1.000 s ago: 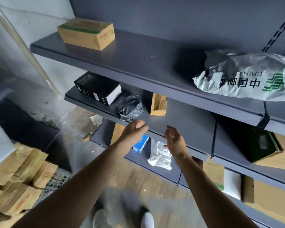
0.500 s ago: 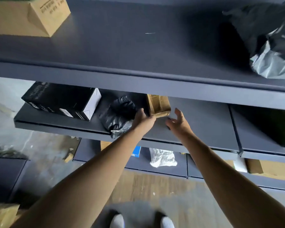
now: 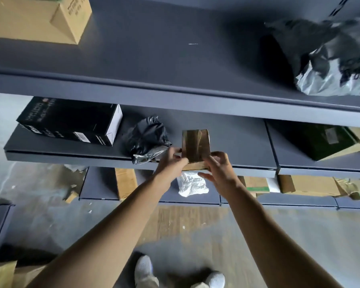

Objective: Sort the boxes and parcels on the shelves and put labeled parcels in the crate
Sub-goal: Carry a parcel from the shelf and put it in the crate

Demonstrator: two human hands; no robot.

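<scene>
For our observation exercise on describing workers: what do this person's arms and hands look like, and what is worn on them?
The left forearm and right forearm are bare, no sleeves in view. The left hand and right hand wear no gloves; no watch, bracelet or ring shows.

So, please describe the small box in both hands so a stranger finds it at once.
Look at the middle shelf of the grey rack. At its front edge, right of the crumpled black bag, sits the small cardboard box, gripped by the left hand and right hand. Unlike its black neighbours, it is brown and taped.
</scene>
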